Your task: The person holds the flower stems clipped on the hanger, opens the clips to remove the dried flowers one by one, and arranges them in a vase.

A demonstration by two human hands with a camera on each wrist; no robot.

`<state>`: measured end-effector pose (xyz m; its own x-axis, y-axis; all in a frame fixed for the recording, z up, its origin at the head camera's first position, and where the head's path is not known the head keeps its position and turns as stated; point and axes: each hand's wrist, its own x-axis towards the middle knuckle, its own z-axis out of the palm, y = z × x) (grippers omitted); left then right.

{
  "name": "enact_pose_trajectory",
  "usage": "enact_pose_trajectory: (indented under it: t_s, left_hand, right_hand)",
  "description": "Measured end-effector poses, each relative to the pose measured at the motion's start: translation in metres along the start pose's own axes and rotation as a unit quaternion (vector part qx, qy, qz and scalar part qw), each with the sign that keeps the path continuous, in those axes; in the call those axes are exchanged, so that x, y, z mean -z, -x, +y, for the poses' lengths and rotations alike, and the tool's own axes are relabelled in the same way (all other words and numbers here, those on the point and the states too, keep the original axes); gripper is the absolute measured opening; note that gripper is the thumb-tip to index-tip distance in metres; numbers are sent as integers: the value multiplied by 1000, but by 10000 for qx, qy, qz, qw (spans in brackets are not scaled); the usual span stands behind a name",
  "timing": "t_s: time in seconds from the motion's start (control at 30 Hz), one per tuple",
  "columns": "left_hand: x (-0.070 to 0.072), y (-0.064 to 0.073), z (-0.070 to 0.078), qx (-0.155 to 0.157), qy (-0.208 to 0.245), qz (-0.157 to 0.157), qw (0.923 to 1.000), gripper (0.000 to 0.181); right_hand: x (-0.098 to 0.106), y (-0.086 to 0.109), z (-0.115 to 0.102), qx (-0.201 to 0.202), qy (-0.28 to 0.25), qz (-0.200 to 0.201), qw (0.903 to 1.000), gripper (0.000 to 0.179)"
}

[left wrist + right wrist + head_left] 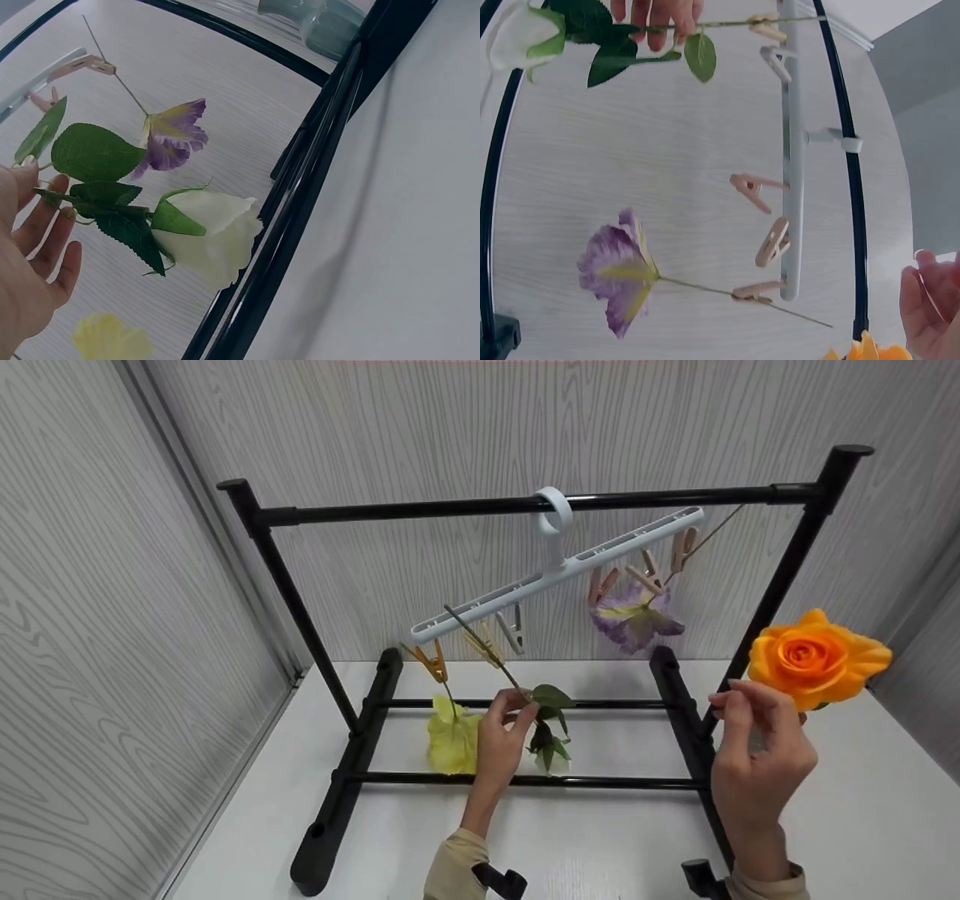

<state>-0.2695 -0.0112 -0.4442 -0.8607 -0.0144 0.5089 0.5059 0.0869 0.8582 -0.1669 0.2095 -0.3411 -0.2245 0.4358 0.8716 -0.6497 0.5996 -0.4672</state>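
My left hand (501, 739) pinches the leafy stem of a white rose (206, 236), which hangs bloom down. The stem's upper end crosses a cream clothespin (482, 646) under the white hanger (555, 574). Raised at the right, my right hand (761, 757) has loosely bent fingers and grips nothing visible. An orange rose (817, 656) shows just behind it, partly covered by the fingers. A yellow flower (452, 742) hangs from an orange clothespin (433, 662) left of my left hand. From a clothespin at the hanger's right end hangs a purple flower (636, 619).
The hanger's ring circles the top bar of a black rack (420, 510), and its left end tilts down. Free clothespins, including a grey one (513, 628) and a pink one (754, 189), dangle from it. A greenish vase (326, 28) stands beyond the rack's side.
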Motion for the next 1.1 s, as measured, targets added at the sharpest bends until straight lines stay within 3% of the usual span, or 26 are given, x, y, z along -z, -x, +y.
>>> enact_pose_trajectory:
  t_s: [0.23,0.37,0.6,0.8,0.93,1.1]
  left_hand:
    - [1,1,-1,-252,-487,260,9982,13]
    - [-1,1,0,-377,-549,308,9973,13]
    - [-8,0,3,-502,-497,305,9970,12]
    - [-13,0,5,-389,-754,262,9961,10]
    - [-18,0,3,-541,-954,240,9937,11]
    - [-22,-1,3,-989,-1426,284,9844,15]
  right_hand:
    - [-21,-1,-8,347,-54,-617,9975,7]
    - [-35,-5,-13,633,-312,-1143,9909,8]
    - [-63,-5,-20,649,-496,-2387,9677,13]
    - [-86,3,-25,632,-655,-3328,9386,17]
    - [-98,8,-26,528,-644,-3668,9266,23]
    - [-115,10,-24,639,-216,-3799,9226,32]
